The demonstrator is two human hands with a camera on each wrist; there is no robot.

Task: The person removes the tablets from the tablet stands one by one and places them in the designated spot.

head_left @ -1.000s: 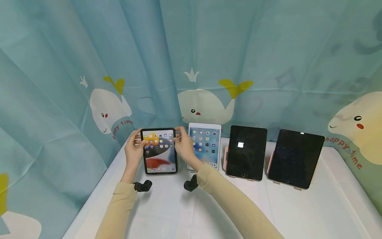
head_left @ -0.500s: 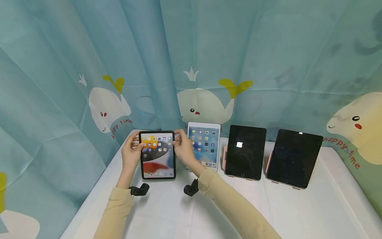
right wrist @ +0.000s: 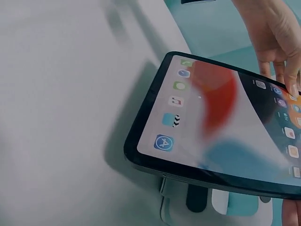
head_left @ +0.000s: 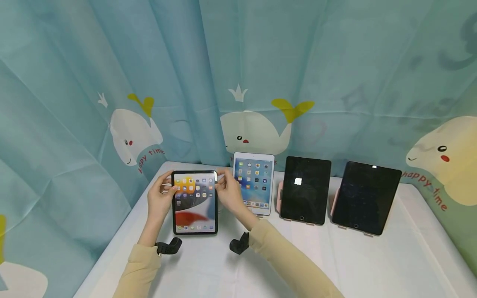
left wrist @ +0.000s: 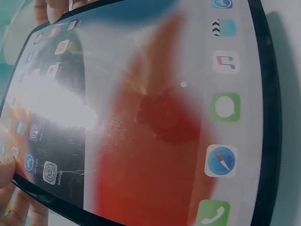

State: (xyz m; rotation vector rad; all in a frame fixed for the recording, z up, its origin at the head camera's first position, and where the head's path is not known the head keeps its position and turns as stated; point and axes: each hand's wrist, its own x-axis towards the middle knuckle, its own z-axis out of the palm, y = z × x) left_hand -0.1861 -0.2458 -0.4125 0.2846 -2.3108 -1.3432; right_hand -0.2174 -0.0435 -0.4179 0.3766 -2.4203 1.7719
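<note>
A black-framed tablet [head_left: 195, 207] with its home screen lit is held between both hands. My left hand [head_left: 159, 200] grips its upper left edge, thumb [left wrist: 5, 172] on the front and fingers behind. My right hand [head_left: 229, 192] grips the upper right edge in the same way. In the right wrist view the tablet's lower end [right wrist: 150, 117] is off the table, with a shadow beneath. A pale stand [right wrist: 218, 207] with dark rounded pads shows below and behind the tablet; the tablet hides most of it.
A white tablet [head_left: 255, 182] with a lit screen stands just right of my right hand. Two dark-screened tablets, one in the middle [head_left: 305, 192] and one at the right [head_left: 367, 198], lean on pink stands. A blue whale-print curtain [head_left: 261, 62] hangs behind the white table [head_left: 298, 248].
Both hands have brought the black-framed tablet down and toward the person, slightly left. It has left its place beside the white tablet. The other tablets have not moved.
</note>
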